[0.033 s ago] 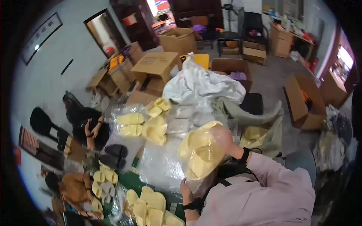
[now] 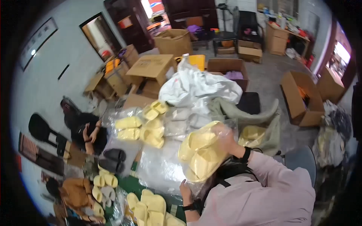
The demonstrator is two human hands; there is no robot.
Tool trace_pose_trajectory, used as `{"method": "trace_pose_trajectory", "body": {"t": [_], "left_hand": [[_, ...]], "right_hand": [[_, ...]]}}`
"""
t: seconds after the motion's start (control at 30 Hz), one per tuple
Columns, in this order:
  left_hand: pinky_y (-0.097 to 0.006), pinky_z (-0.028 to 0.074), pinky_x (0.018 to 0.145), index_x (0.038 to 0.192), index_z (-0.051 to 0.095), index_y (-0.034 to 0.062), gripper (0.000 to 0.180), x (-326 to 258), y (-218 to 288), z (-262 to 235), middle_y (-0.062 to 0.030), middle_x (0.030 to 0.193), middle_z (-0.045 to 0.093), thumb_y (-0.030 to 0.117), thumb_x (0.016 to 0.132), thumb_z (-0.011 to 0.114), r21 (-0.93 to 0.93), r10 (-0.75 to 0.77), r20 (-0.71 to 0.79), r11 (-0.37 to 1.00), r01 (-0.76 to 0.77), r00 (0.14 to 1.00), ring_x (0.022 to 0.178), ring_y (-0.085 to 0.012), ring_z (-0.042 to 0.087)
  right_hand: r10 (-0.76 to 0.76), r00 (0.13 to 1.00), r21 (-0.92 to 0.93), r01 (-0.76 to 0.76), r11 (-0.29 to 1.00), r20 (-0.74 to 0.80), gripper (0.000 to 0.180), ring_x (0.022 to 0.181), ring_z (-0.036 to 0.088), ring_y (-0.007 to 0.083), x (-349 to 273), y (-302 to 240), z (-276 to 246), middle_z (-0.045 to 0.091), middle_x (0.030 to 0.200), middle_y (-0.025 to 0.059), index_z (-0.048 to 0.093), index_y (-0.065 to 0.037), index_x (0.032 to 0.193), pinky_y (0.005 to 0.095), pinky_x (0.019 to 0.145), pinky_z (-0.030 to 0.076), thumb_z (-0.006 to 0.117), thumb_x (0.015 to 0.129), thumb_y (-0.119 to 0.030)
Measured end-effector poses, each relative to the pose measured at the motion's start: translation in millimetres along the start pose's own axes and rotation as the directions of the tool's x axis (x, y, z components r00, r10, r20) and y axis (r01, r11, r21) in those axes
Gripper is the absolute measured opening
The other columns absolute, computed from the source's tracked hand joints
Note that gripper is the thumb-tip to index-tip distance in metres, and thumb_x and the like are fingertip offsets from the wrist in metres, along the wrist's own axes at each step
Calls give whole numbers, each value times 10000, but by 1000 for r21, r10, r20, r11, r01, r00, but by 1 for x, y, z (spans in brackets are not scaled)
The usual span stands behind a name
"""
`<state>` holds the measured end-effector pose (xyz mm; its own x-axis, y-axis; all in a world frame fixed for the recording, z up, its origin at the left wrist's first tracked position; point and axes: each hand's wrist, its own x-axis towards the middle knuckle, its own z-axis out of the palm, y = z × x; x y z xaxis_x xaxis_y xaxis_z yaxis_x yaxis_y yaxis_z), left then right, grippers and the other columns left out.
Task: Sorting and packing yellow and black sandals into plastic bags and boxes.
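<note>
A pair of yellow slippers point(image 2: 203, 150) is held up in a clear plastic bag over the table's near right part. My right hand point(image 2: 225, 138) is at the bag's upper right side, closed on the slippers; film covers its fingers and they look smeared. Lower down, my left hand point(image 2: 186, 192) pinches the bag's bottom edge between its fingers. Flat clear plastic bags point(image 2: 158, 162) are stacked on the table just left of the slippers.
Bagged yellow slippers point(image 2: 128, 128) and bagged grey slippers point(image 2: 177, 120) lie farther back; dark slippers point(image 2: 113, 160) are at left. Loose yellow slippers point(image 2: 149, 207) pile up near the front edge. A white sack point(image 2: 200, 84) and cardboard boxes point(image 2: 152, 69) stand behind. Two people sit along the left.
The whole view has shifted slightly. My right hand has moved a little at the bag's upper side, and the slippers have tilted slightly. My left hand stays at the bag's lower edge.
</note>
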<state>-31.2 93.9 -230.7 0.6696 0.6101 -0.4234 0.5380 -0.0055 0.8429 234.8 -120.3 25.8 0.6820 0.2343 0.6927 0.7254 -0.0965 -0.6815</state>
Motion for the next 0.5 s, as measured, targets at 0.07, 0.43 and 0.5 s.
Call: {"method": "trace_pose_trajectory", "body": {"t": [0.07, 0.43, 0.5], "left_hand": [[-421, 369, 944, 1171, 530, -8, 423, 14, -20, 7, -263, 1163, 523, 246, 834, 506, 141, -43, 57, 989, 34, 997, 1083, -390, 473], [-465, 275, 1029, 1244, 449, 2, 523, -29, 172, 115, -298, 1317, 346, 219, 800, 623, 320, 558, 83, 770, -552, 826, 1232, -427, 319], [-468, 293, 1011, 1262, 422, 6, 608, -16, 176, 145, -275, 1323, 356, 288, 780, 661, 352, 601, 463, 550, -757, 651, 1230, -417, 327]], "right_hand": [[52, 998, -291, -61, 955, -41, 148, 699, 573, 255, 2, 23, -36, 603, 771, 103, 615, -49, 866, 333, 601, 444, 494, 805, -108], [780, 438, 397, -685, 611, -447, 274, 433, 413, 71, 6, 60, -212, 512, 623, -11, 587, -69, 782, 224, 408, 333, 527, 894, -312], [760, 409, 239, -780, 578, -504, 317, 459, 443, 61, 2, 71, -226, 524, 626, -5, 598, -62, 746, 214, 423, 361, 529, 892, -335]]}}
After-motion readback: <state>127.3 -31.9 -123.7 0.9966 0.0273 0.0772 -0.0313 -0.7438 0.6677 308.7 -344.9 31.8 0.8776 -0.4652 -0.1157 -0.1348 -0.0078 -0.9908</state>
